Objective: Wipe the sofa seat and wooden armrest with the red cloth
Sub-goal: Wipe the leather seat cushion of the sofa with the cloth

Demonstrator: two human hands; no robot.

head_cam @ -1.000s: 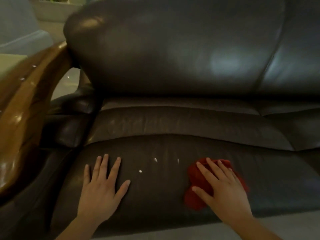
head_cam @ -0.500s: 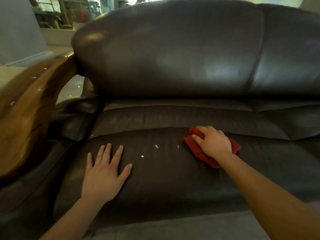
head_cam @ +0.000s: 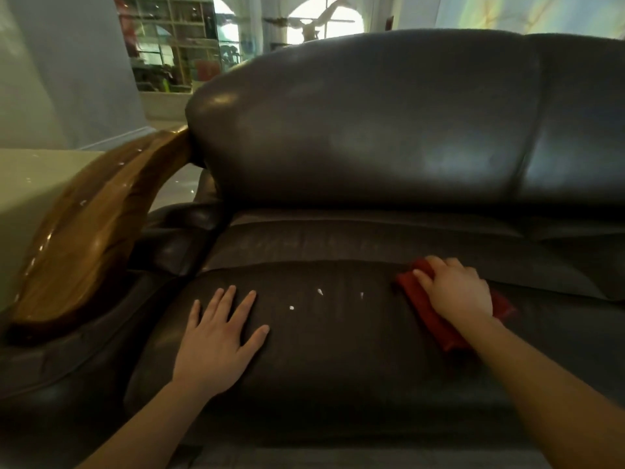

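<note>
A dark brown leather sofa seat fills the lower half of the view. My right hand presses the red cloth onto the seat near its back crease, fingers curled over the cloth's far edge. My left hand lies flat on the seat with its fingers spread. Three small white specks sit on the leather between my hands. The glossy wooden armrest curves along the left side, with pale specks on its top.
The padded backrest rises behind the seat. A leather side cushion sits below the armrest. Shelves and arched windows show behind the sofa. A pale floor lies to the left.
My right hand has slid the red cloth from the seat's front edge back toward the backrest crease. My left hand has stayed flat in place. The view has tilted upward.
</note>
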